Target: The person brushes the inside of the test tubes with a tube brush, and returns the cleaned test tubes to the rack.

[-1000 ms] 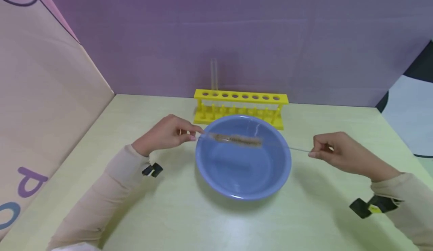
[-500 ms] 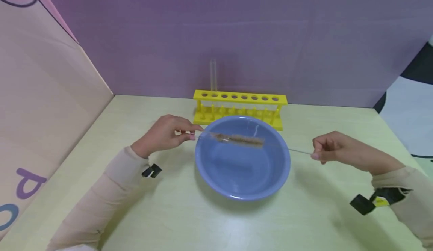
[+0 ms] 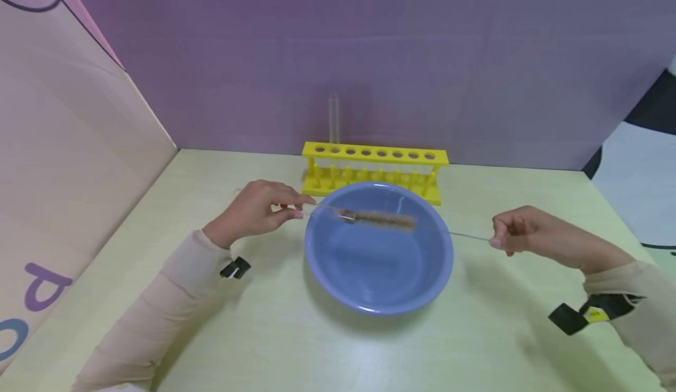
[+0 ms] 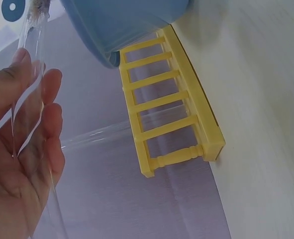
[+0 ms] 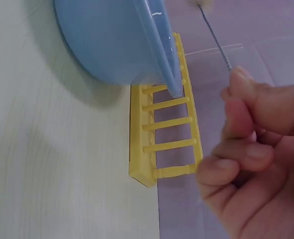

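My left hand (image 3: 256,213) holds a clear glass test tube (image 4: 36,34) lying nearly level above the left rim of a blue basin (image 3: 369,274). Thumb and fingertips pinch the tube in the left wrist view. A tan-bristled test tube brush (image 3: 385,220) pokes from the tube's mouth, with most of its bristles outside over the basin. To the right, my right hand (image 3: 544,236) pinches the end of the brush's twisted wire handle (image 5: 216,39) between thumb and index finger, the other fingers curled in.
Behind the basin stands a yellow test tube rack (image 3: 375,152), close to its far rim. Another clear test tube (image 3: 334,117) stands upright in the rack near its left end. A purple backdrop (image 3: 369,57) rises at the back of the pale table (image 3: 296,351).
The brush has slid slightly right, so more of its bristles stand outside the tube. My right hand has shifted a little right with the wire. My left hand has barely moved.
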Demonstrator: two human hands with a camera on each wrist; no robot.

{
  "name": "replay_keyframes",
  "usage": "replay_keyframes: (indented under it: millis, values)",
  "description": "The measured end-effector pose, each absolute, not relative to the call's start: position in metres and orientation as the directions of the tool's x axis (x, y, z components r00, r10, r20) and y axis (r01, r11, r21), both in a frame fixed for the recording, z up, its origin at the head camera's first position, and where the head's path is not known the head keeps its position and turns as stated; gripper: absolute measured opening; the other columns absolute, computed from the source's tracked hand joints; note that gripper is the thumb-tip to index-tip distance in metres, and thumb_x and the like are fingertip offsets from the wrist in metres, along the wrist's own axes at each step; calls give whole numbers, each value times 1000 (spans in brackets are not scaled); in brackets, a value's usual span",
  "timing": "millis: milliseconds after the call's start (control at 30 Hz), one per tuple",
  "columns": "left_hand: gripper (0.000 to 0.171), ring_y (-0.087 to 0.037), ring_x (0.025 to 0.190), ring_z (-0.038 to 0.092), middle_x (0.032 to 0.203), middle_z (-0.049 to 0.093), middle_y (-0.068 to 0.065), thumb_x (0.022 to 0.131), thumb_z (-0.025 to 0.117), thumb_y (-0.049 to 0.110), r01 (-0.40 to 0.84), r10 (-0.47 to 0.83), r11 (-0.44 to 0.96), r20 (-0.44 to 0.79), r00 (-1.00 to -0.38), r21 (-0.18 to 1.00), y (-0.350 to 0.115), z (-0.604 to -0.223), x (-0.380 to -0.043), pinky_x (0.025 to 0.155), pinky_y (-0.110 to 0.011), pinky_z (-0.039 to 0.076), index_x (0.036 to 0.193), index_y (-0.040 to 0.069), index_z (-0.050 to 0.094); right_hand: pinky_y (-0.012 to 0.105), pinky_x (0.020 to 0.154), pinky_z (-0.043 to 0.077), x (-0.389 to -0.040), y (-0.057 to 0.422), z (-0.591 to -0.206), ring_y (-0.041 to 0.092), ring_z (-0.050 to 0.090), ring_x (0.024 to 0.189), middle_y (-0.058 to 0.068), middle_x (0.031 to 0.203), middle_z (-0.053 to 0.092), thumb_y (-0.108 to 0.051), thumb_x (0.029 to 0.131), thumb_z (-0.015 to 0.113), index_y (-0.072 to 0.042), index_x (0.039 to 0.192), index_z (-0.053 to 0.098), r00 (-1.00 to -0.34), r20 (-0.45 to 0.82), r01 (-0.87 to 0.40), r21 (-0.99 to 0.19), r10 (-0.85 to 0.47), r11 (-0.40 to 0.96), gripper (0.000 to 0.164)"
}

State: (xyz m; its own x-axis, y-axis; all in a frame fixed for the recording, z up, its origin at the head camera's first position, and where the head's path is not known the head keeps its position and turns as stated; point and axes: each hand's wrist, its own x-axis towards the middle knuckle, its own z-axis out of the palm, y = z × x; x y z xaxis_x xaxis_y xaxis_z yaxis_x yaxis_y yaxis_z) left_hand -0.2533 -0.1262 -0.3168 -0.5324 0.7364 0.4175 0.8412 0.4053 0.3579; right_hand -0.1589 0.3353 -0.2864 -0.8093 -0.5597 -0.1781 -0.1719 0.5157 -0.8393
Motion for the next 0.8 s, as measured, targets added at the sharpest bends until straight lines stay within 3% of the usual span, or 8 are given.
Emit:
replay_keyframes:
  millis: [167,300,533,800]
  values:
    - [28,-7,71,63,92,73,0,80,75,14,807,725,418,383,-573,416,-127,-316,-253,55,-26,46,108,12,73,27,40,26,-154,333,-290,9,26,46,1,55,33,-1,91,57,-10,71,49,-875,-45,-303,-726,-483,617,24]
    - [28,-8,69,62,92,73,-1,80,76,14,754,700,468,328,-635,460,-127,-313,-250,57,-24,48,107,12,73,24,40,27,-150,329,-296,2,29,46,-9,55,33,1,86,64,-16,70,53,-899,76,-393,-572,-430,720,26]
    - [20,-10,71,59,91,72,3,79,76,13,704,669,523,281,-688,480,-127,-310,-248,64,-27,51,99,12,74,19,46,31,-144,321,-302,-5,28,51,-20,58,41,4,72,76,-21,69,54,-830,295,-546,-261,-473,796,34]
    - [14,-13,73,57,88,71,4,82,73,9,625,615,537,244,-750,566,-136,-315,-256,66,-30,50,94,12,71,18,52,29,-140,330,-306,-5,24,52,-16,57,34,11,62,79,-18,63,39,-779,411,-541,-57,-474,839,49]
